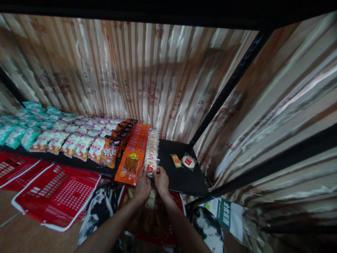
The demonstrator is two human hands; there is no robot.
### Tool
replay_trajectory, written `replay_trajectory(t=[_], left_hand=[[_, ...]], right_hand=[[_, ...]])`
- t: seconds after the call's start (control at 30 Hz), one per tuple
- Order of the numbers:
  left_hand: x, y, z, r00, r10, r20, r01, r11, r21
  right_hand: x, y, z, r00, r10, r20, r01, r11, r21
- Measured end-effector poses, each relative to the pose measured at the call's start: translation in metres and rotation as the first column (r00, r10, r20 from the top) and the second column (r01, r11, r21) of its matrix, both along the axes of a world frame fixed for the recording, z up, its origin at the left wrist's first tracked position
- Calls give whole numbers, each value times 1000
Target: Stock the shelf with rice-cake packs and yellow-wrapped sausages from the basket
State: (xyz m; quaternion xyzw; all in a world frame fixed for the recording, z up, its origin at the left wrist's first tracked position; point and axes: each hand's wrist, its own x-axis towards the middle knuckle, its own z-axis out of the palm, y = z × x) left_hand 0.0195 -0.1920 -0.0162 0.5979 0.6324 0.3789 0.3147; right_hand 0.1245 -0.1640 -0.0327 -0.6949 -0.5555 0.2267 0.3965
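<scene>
At the front end of a row of clear-wrapped rice crackers (pixel 152 144), both of my hands meet on one round white rice cracker packet (pixel 150 168) with a red label. My left hand (pixel 143 185) pinches its left edge, and my right hand (pixel 161 180) has closed fingers at its right edge. Just left of this row lies a column of orange snack-stick bags (pixel 131 163). Further right on the black shelf (pixel 181 181) lie a small yellow packet (pixel 176 161) and another single rice cracker packet (pixel 189 161).
Brown-orange snack bags (pixel 109 153), white snack bags (pixel 83 146) and teal bags (pixel 16 137) fill the shelf's left side. Red baskets (pixel 56 195) stand on the floor at left. Another red basket (pixel 183 205) with packets sits between my knees. A slanted black post (pixel 231 84) rises at right.
</scene>
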Motion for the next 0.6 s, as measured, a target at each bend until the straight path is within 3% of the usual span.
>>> replay_trajectory(t=[0.6], left_hand=[[2, 11, -2, 995, -64, -79, 65, 998, 8]], right_hand=[[-2, 18, 0, 995, 30, 90, -25, 998, -57]])
